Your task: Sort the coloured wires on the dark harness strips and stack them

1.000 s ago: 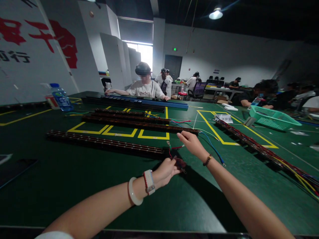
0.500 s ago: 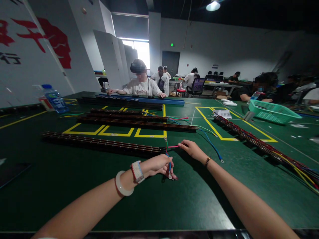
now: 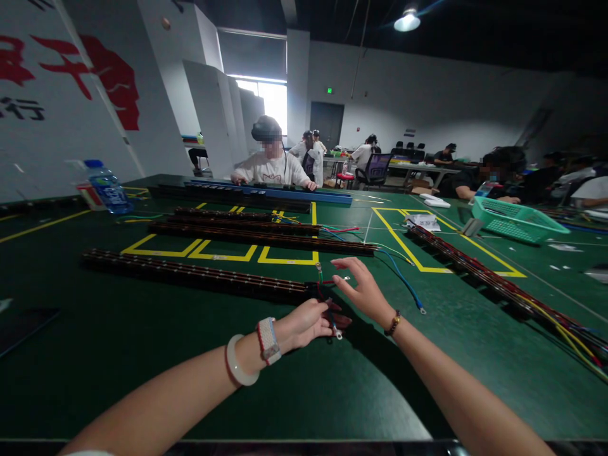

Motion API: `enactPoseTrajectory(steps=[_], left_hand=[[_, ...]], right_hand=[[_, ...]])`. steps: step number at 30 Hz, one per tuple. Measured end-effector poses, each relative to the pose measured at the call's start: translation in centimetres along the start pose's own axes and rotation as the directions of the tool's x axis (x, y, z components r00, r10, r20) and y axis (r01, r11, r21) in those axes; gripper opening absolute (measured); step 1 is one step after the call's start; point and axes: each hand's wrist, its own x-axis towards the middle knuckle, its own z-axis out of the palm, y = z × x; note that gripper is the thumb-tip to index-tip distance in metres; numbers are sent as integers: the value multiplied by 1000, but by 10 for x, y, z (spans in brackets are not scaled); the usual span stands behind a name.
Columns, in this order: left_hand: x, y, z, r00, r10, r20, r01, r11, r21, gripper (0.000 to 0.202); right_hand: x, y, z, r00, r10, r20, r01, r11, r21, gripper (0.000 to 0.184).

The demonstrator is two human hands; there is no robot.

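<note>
My left hand (image 3: 304, 325) is pinched round thin coloured wires (image 3: 329, 316) that come out of the right end of the nearest long dark strip (image 3: 199, 275) on the green table (image 3: 142, 354). A ring terminal hangs below its fingers. My right hand (image 3: 361, 290) hovers just right of that strip end, fingers spread, with a red wire and a small terminal (image 3: 346, 278) by its fingertips. A white bangle and a watch are on my left wrist, a bead bracelet on my right.
Several more dark strips (image 3: 266, 239) lie across yellow floor-tape rectangles farther back, with a blue wire (image 3: 403, 280) trailing right. Another wired strip (image 3: 494, 285) runs along the right. A water bottle (image 3: 108, 188) stands far left, a teal basket (image 3: 515, 221) far right. People sit at the table's far side.
My right hand let the red wire go, lifted and spread its fingers, moving slightly toward me. My left hand stayed pinched on the wires near the strip end.
</note>
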Motion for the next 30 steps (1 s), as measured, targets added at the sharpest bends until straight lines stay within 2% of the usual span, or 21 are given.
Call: enactPoseTrajectory(steps=[4, 7, 10, 14, 18, 21, 26, 30], left_hand=[[3, -15, -1, 994, 97, -42, -98, 995, -31, 15], [3, -19, -4, 990, 143, -20, -143, 990, -14, 13], [4, -16, -1, 996, 85, -25, -85, 996, -7, 23], [3, -9, 3, 999, 31, -41, -31, 999, -17, 23], [2, -5, 2, 1000, 5, -20, -6, 1000, -27, 25], [2, -4, 1, 1000, 12, -11, -12, 1000, -19, 24], [5, -6, 1, 996, 88, -10, -88, 996, 12, 22], [7, -7, 4, 993, 109, -34, -110, 994, -16, 21]], right_hand=[[-3, -34, 11, 993, -115, 35, 111, 988, 109, 57], [-3, -45, 17, 991, -124, 41, 120, 990, 75, 40], [0, -40, 15, 997, -64, -33, 64, 998, 11, 24], [4, -6, 1, 997, 34, -75, -37, 999, -38, 27], [0, 42, -7, 994, 86, 62, -82, 995, -60, 42], [-5, 63, -6, 968, 126, 218, -110, 990, -83, 49], [-2, 61, -4, 891, 186, 415, -134, 979, -151, 28], [-1, 45, -9, 866, 172, 469, -142, 985, -100, 25]])
